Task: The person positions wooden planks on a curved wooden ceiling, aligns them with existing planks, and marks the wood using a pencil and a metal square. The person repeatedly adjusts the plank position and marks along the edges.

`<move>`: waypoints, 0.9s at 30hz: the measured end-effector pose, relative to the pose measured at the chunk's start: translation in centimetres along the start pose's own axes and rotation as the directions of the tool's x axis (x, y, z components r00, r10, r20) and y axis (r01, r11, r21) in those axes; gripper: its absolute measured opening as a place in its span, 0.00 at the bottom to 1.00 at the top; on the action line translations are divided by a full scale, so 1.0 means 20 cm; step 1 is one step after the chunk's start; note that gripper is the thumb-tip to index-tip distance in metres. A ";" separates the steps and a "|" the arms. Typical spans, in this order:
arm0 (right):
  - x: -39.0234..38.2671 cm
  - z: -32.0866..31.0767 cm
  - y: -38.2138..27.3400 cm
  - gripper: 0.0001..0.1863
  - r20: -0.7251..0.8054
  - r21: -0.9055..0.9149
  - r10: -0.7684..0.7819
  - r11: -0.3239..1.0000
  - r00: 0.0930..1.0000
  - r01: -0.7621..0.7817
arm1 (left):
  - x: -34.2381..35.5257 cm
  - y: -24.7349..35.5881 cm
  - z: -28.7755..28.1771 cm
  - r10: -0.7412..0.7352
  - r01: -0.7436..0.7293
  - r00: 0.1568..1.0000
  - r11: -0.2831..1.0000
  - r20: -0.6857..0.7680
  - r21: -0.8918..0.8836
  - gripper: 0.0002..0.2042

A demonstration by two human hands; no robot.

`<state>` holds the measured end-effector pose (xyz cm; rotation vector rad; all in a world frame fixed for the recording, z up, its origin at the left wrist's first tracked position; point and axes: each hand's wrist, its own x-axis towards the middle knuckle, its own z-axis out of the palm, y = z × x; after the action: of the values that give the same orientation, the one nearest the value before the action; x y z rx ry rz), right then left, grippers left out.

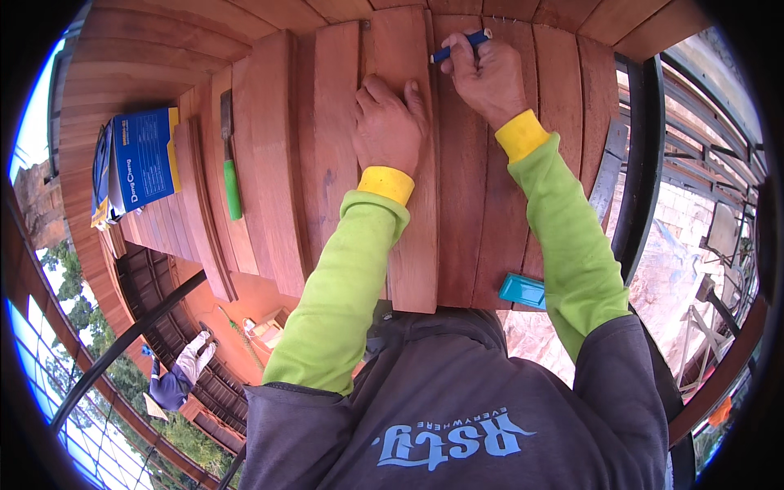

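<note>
My left hand bears on a loose reddish wooden board, its fingers bent over the left edge and the thumb lying on the top face. The board runs lengthwise over other planks. In my right hand, just right of the board's far end, is a blue pen, pinched between thumb and fingers. Its left tip is at or close to the board's right edge; contact cannot be made out. Both sleeves are lime green with yellow cuffs.
A green-handled chisel and a blue-yellow box lie on the left. On the right are a teal case, a metal ruler and a black post. Another person works far below left, past a dark rail.
</note>
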<state>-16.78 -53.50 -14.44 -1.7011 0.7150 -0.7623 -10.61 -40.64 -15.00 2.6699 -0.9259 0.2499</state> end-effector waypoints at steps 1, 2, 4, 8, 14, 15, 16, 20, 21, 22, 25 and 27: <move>-0.11 -0.02 -0.06 0.10 0.038 0.025 0.096 0.995 0.995 -0.097 | 0.00 0.00 0.00 -0.013 0.012 1.000 1.000 0.005 0.012 0.23; -0.24 -0.05 -0.09 0.10 0.057 0.021 0.107 0.994 0.993 -0.108 | 0.01 0.01 0.00 -0.022 0.021 1.000 1.000 0.014 0.023 0.22; -0.51 -0.08 -0.15 0.06 0.077 0.030 0.097 0.995 0.992 -0.099 | 0.00 0.02 -0.02 -0.024 0.023 1.000 0.999 0.019 0.034 0.21; -0.99 -0.16 -0.26 0.03 0.156 0.018 0.122 0.992 0.980 -0.127 | 0.00 0.01 -0.02 0.003 -0.003 1.000 0.999 -0.004 0.039 0.20; -1.37 -0.24 -0.37 0.06 0.292 0.008 0.164 0.985 0.942 -0.174 | 0.00 0.03 -0.03 -0.012 0.011 1.000 0.998 0.021 0.056 0.20; -1.39 -0.25 -0.38 0.06 0.316 0.009 0.166 0.984 0.934 -0.178 | 0.00 0.03 -0.03 -0.013 0.012 1.000 0.998 0.018 0.061 0.20; -1.41 -0.27 -0.38 0.06 0.342 0.010 0.167 0.983 0.925 -0.182 | 0.00 0.03 -0.03 -0.012 0.011 1.000 0.998 0.024 0.069 0.20; -1.33 -0.25 -0.35 0.05 0.370 0.052 0.153 0.981 0.916 -0.185 | 0.01 0.02 -0.03 0.005 -0.005 1.000 0.998 0.011 0.058 0.20; -1.27 -0.24 -0.33 0.05 0.328 0.041 0.094 0.993 0.940 -0.113 | 0.00 0.02 -0.02 0.016 -0.016 1.000 0.999 0.004 0.043 0.19; -1.20 -0.22 -0.30 0.05 0.296 0.030 0.030 0.999 0.955 -0.041 | 0.00 0.00 -0.02 0.014 -0.014 1.000 0.998 -0.001 0.055 0.19; -1.02 -0.17 -0.23 0.04 0.197 -0.014 0.007 1.000 0.980 -0.004 | 0.00 0.01 0.00 0.025 -0.023 0.999 0.997 -0.023 0.071 0.19; -0.96 -0.15 -0.21 0.04 0.133 -0.037 -0.087 0.995 0.987 0.092 | 0.00 0.02 0.00 0.024 -0.021 0.998 0.997 -0.053 0.070 0.19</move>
<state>-30.52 -39.30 -12.25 -1.8145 0.5708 -0.6935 -10.86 -40.87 -14.86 2.7024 -0.9476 0.3641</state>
